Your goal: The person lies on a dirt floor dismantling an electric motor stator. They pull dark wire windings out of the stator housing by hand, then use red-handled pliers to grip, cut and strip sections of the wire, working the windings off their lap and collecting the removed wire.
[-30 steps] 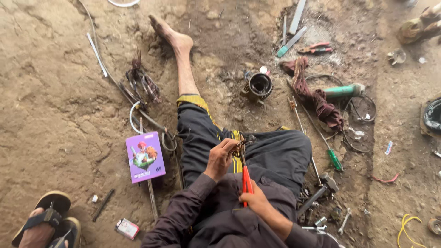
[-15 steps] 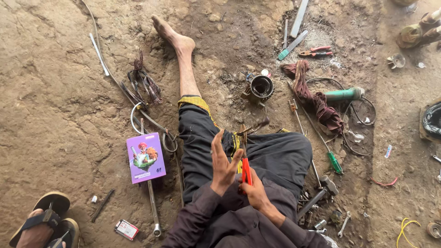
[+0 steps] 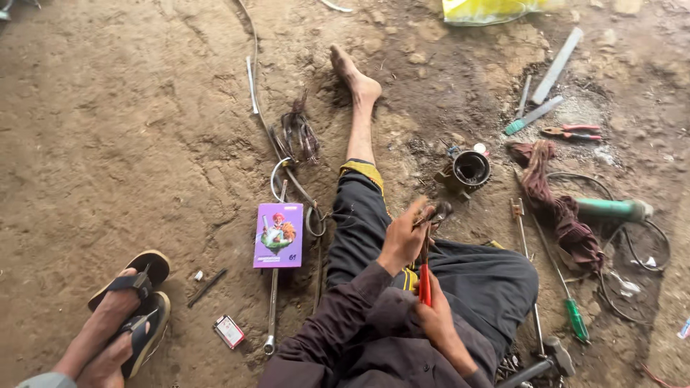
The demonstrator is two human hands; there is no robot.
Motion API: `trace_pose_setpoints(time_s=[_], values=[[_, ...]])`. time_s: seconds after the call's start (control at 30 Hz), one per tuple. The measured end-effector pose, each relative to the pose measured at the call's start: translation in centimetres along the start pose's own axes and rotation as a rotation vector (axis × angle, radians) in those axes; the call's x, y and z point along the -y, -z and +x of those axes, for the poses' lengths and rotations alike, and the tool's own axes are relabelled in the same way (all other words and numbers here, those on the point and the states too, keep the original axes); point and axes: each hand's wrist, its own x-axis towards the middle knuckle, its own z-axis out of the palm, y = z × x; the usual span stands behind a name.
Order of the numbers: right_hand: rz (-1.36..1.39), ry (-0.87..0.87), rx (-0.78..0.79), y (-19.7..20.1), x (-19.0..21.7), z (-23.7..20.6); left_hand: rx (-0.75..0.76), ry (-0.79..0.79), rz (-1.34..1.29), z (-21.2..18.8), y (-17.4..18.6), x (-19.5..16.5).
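1. Left hand [image 3: 402, 241] clenched round a small dark metal part [image 3: 436, 211], held up over the lap, just above the black-trousered knee.
2. Right hand [image 3: 433, 316] gripping the red handles of the pliers [image 3: 425, 269]; the nose points up and meets the part at the left hand's fingertips.
3. Person sits on the dirt floor [image 3: 144, 129], left leg stretched out, bare foot [image 3: 351, 72] toward the floor's far edge.
4. Just left of that leg: purple booklet [image 3: 279, 235] lying flat, a spanner [image 3: 272, 309] below it, a tangle of bent wire [image 3: 298, 136] further up.
5. Right of the leg: dark cylindrical housing [image 3: 467, 171], a bundle of reddish-brown winding wire [image 3: 557, 208], a green-handled screwdriver [image 3: 568, 302], a green-gripped tool [image 3: 611, 209] (kind unclear).
6. Near-left corner: another person's feet in black sandals [image 3: 133, 309], well apart from the work; small red-and-white packet [image 3: 228, 331] between them and the spanner.
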Motion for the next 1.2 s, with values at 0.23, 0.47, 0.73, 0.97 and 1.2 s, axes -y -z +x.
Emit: trace_pose_setpoints(time_s=[0.23, 0.47, 0.73, 0.97, 1.2], values=[[0.284, -0.303, 0.029, -0.5, -0.8, -0.8, -0.020, -0.052, 0.179, -0.6, -0.7, 2.9], [0.131, -0.156, -0.106, -0.2, 0.6, -1.1, 0.075, -0.184, 0.399, 0.0, 0.4, -0.1], [-0.159, -0.039, -0.164, -0.4, 0.5, -1.1, 0.024, -0.616, 0.641, -0.1, 0.4, -0.3], [-0.086, -0.201, -0.033, 0.3, -0.1, -1.4, -0.017, -0.132, 0.120, 3.2, 2.0, 2.9], [0.028, -0.131, 0.104, 0.9, -1.1, -1.8, 0.189, 0.087, -0.122, 2.7, 3.7, 3.8]])
